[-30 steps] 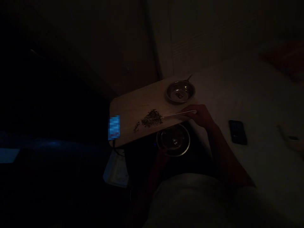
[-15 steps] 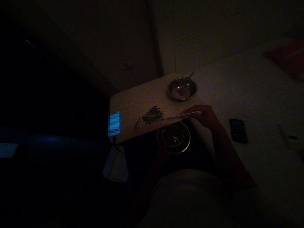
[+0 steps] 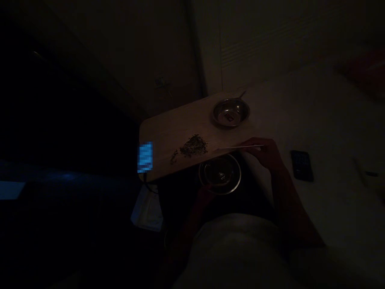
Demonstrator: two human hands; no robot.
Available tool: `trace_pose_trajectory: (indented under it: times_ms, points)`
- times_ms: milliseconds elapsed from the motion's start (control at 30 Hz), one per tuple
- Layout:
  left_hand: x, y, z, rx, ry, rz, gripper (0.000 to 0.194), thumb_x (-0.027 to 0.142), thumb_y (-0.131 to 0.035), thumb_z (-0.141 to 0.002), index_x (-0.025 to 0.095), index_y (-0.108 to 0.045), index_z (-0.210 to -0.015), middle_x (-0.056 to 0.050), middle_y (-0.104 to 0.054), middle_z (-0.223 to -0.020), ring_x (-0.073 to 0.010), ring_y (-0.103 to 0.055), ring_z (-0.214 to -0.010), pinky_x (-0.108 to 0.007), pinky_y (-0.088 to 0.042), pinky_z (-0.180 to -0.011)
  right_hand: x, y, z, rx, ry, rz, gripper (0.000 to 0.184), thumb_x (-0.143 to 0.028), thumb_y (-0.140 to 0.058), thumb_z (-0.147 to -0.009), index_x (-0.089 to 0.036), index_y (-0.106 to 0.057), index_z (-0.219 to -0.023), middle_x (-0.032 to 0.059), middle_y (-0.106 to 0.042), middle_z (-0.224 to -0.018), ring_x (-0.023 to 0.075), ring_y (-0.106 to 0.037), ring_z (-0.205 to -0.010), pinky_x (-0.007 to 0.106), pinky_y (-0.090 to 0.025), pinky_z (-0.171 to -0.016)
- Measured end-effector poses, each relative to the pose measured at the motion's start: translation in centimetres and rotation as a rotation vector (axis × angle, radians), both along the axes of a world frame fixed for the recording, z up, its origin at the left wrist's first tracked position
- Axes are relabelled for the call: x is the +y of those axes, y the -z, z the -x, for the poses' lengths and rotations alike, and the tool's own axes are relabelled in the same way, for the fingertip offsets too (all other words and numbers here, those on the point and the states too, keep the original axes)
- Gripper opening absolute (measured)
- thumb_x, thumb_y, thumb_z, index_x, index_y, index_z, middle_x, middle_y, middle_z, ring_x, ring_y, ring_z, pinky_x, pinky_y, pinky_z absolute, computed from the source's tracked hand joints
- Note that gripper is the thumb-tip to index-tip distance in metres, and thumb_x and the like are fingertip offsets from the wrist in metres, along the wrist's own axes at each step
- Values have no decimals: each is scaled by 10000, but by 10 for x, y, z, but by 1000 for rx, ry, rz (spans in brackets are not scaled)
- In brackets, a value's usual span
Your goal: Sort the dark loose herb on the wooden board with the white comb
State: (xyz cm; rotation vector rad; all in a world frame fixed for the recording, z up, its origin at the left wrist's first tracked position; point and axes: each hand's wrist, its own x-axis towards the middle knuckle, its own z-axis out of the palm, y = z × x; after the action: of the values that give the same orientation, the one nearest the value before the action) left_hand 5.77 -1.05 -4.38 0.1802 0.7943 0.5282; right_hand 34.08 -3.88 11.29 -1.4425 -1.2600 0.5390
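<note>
In very dim light, my right hand [image 3: 264, 149] is closed on a thin pale flat piece [image 3: 248, 147], seen edge-on; whether it is card or paper I cannot tell. Its tip lies near the front edge of a wooden board [image 3: 159, 132]. To its left, a pile of small dark bits [image 3: 194, 145] lies on the board, with a smaller scatter [image 3: 174, 156] beside it. My left hand [image 3: 207, 192] grips the rim of a round metal bowl [image 3: 237, 180] held just below the board's front edge. Bright specks show inside that bowl.
A second metal bowl [image 3: 230, 113] rests on the board's far right, with a thin handle [image 3: 242, 94] behind it. A phone [image 3: 301, 165] lies on the pale surface at right. A blurred blue patch [image 3: 144, 157] is on the left end, above a pale tray [image 3: 147, 212].
My right hand has drawn a little to the right with the thin flat piece, away from the pile. The pile and both bowls look unmoved. The picture is darker.
</note>
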Motion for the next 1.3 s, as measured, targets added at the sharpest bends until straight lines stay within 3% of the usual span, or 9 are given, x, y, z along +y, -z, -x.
trace_pose_trajectory:
  times_ms: [133, 267, 733, 933, 1300]
  points:
    - [0, 2, 0, -35, -11, -7, 343, 139, -610, -724, 116, -686, -1058, -70, -768, -907, -274, -664, -1073, -425, -342, -1116, 6, 0, 12, 12, 236, -14, 200, -376, -750, -733, -202, -746, -832, 32, -746, -799, 196, -674, -707, 312, -532, -663]
    - [0, 2, 0, -44, -16, -7, 372, 125, -614, -711, 108, -679, -1077, -74, -768, -932, -265, -669, -1064, -420, -346, -1115, 12, 0, 23, -19, 313, 25, 234, -390, -751, -718, -193, -718, -840, 23, -722, -759, 162, -629, -632, 263, -488, -577]
    - [0, 3, -1, -49, -6, -20, 346, 135, -612, -716, 99, -678, -1053, -100, -761, -951, -301, -631, -1134, -456, -335, -1113, 16, 9, 49, -43, 316, 9, 204, -411, -633, -815, -210, -653, -837, -2, -652, -666, 144, -574, -580, 251, -434, -545]
    - [1, 0, -4, -5, -5, -11, 274, 133, -579, -733, 117, -688, -983, -87, -762, -924, -293, -630, -1137, -459, -332, -1120, 18, 15, 63, 5, 357, -4, 203, -420, -618, -827, -218, -641, -839, -3, -632, -652, 146, -557, -570, 256, -429, -533]
    - [-1, -14, -9, -94, 2, -43, 340, 120, -589, -692, 110, -694, -1016, -91, -764, -966, -299, -615, -1167, -446, -309, -1137, 17, 16, 72, 26, 460, -15, 203, -415, -613, -838, -214, -637, -854, 7, -632, -679, 156, -561, -585, 272, -435, -550]
